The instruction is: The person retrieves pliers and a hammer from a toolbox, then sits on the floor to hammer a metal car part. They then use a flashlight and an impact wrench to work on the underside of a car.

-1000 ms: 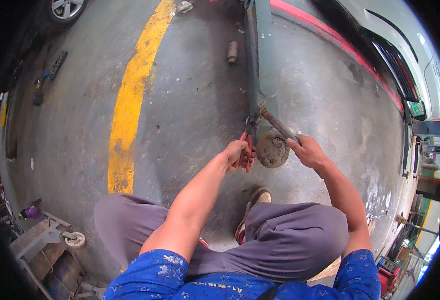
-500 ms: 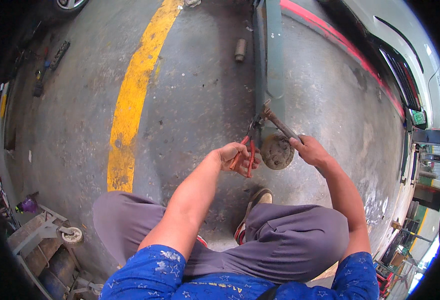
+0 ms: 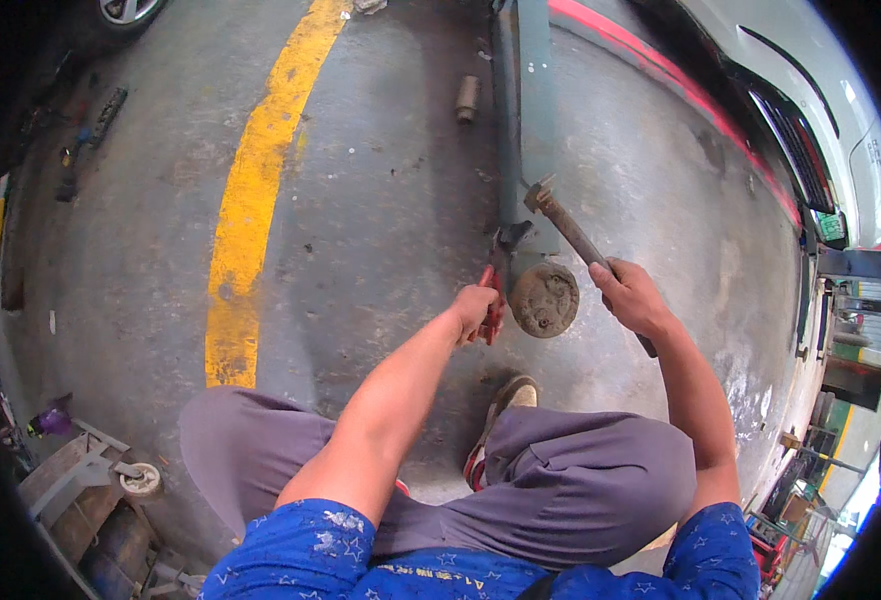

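My left hand is closed round the red handles of a pair of pliers. The dark jaws point away from me, at the near end of a long grey-green metal beam. My right hand grips a hammer by its shaft, the head raised to the right of the jaws and apart from them. Between the two hands, at the beam's near end, is a round, dirty metal pad. Whether the jaws clamp anything is too small to tell.
A rusty cylinder rests on the floor left of the beam. A white car stands at far right, beyond a red stripe. A wheeled metal frame is at lower left. My shoe is close below the pad.
The hammer head has lifted away from the pliers, to the right. My left fingers, loosely spread before, have closed round the handles, and the jaws have turned.
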`<state>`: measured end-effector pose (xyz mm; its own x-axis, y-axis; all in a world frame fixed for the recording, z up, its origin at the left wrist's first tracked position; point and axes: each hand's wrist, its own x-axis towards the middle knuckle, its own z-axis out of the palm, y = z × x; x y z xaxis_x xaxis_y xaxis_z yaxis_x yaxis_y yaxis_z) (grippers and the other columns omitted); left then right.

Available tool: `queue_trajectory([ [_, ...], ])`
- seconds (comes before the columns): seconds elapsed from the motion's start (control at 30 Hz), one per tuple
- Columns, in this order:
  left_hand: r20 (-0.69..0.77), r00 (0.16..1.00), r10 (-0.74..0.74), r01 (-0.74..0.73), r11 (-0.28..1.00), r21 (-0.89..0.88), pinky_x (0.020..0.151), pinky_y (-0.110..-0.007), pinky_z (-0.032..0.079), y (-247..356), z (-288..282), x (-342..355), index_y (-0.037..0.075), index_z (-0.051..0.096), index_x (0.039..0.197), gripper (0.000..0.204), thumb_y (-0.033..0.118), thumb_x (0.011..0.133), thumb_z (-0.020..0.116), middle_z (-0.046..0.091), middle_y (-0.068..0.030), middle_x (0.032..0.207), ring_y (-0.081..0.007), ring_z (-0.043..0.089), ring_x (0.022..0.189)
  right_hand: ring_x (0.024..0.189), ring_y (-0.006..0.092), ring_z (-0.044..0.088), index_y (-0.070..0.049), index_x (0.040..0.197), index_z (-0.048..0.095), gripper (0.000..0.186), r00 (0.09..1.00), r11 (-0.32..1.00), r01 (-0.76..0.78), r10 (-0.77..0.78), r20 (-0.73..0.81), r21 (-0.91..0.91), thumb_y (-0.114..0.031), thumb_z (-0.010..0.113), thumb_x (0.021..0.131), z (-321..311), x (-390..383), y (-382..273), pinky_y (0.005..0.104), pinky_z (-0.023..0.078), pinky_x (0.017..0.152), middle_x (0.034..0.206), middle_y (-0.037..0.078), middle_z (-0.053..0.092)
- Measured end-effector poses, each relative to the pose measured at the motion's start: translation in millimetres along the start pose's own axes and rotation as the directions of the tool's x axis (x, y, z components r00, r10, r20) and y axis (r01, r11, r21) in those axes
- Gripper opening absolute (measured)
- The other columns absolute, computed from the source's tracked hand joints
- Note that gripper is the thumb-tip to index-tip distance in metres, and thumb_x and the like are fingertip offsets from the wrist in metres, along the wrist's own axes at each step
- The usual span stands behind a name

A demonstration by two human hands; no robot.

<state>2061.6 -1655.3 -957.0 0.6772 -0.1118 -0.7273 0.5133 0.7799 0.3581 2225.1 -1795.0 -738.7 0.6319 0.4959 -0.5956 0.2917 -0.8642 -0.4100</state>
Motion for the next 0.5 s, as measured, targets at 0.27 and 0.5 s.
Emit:
queue_trajectory([
  [0.27,-0.008,0.999,-0.054,0.054,0.998,0.018,0.051,-0.038,0.048,-4.4,4.4,11.2,0.004,0.053,0.083,0.01,0.013,0.08,0.05,0.058,-0.0085,0.069,-0.0233,0.059,0.057,0.074,0.0361,0.06,0.004,0.093,0.061,0.051,0.992,0.938,0.125,-0.108,0.07,-0.323,-0.045,0.052,0.099,-1.4,6.8,7.9,0.0471,0.046,0.071,0.077,0.024,0.061],
  [0.5,0.047,0.988,-0.149,0.153,0.984,-0.096,0.056,-0.039,0.052,12.2,11.7,-7.0,0.003,0.052,0.089,0.015,0.008,0.076,0.048,0.057,-0.0088,0.073,-0.0238,0.059,0.058,0.076,0.04,0.059,0.005,0.091,0.062,0.051,0.995,0.962,0.064,-0.081,-0.055,-0.264,-0.044,0.052,0.098,-10.8,3.8,-10.5,0.0461,0.047,0.075,0.081,0.026,0.063],
])
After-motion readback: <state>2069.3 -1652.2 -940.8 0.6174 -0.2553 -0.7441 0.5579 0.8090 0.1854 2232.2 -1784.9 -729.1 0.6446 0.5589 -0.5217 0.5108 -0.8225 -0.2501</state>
